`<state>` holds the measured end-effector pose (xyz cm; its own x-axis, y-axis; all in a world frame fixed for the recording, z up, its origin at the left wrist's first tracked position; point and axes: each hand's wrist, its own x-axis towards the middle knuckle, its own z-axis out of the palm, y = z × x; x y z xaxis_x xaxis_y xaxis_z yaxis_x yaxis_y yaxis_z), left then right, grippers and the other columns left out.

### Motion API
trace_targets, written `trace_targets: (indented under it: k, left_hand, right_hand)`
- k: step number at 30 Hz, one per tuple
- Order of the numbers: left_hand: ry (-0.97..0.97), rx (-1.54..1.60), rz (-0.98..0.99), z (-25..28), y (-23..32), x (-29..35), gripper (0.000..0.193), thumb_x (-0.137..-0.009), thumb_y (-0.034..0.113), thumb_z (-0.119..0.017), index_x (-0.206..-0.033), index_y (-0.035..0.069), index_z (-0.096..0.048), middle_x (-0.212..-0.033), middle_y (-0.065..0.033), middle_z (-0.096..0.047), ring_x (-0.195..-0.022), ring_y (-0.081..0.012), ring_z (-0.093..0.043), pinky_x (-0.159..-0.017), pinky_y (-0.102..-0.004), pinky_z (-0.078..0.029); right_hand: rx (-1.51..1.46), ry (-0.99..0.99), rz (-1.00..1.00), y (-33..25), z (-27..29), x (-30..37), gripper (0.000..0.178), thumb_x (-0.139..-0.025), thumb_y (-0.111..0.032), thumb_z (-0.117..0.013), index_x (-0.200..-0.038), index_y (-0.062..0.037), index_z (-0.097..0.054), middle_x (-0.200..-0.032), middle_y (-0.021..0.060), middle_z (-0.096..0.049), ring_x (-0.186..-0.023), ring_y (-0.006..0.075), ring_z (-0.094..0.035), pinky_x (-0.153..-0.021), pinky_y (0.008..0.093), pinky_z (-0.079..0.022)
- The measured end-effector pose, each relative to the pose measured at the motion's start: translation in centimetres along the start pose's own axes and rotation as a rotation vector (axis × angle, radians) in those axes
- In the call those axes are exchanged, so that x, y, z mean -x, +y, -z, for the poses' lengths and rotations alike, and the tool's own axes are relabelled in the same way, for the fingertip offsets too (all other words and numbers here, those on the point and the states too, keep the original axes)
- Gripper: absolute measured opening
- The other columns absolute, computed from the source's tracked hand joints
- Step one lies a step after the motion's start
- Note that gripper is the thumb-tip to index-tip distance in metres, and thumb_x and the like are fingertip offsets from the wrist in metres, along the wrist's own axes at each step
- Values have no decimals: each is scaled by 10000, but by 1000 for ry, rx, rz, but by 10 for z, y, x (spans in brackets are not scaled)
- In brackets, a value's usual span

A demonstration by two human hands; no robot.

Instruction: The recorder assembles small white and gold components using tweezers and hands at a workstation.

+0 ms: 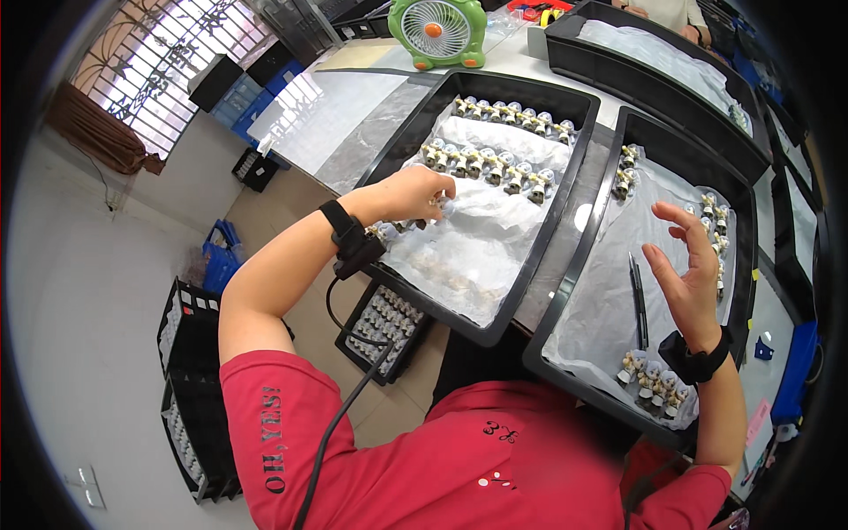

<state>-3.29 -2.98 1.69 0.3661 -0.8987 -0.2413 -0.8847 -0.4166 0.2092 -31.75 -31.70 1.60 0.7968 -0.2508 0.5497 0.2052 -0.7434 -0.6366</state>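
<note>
My left hand (415, 193) reaches into the left black tray (503, 325), its fingers closed on a small figurine (444, 206) that is mostly hidden by them. More figurines, pale on top with dark bases, lie in rows (488, 168) on white tissue in that tray. Over the right black tray (565, 305) my right hand (693, 274) hovers with thumb and fingers apart, nothing between them. Below it a black pen (638, 300) lies on the tissue. Figurines (654, 384) cluster at the near end of this tray, with others along its far end and right side.
A green fan (437, 34) stands at the back of the table. Another tissue-lined black tray (654, 75) sits beyond the right one, near another person's hand (698, 34). On the floor are a filled tray (384, 327) and stacked black crates (190, 397). A cable (344, 393) hangs from my left wrist.
</note>
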Motion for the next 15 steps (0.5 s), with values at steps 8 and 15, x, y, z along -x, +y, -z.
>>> trace_targets:
  k: [8,15]
  left_hand:
    - [-86,-117,78,-16,-4,3,355,-673,120,-724,-1004,64,-608,-872,-140,-636,-863,-308,-619,-756,-399,-475]
    - [-115,-97,95,-14,-9,0,353,-669,101,-720,-998,46,-606,-938,-171,-613,-917,-338,-593,-773,-401,-469]
  right_hand:
    - [41,3,15,4,1,0,325,-788,-35,-655,-1107,-45,-594,-1102,82,-625,-982,197,-592,-810,299,-447]
    - [27,2,27,5,2,-1,279,-795,-23,-644,-1070,-49,-604,-1097,85,-629,-978,200,-599,-791,296,-457]
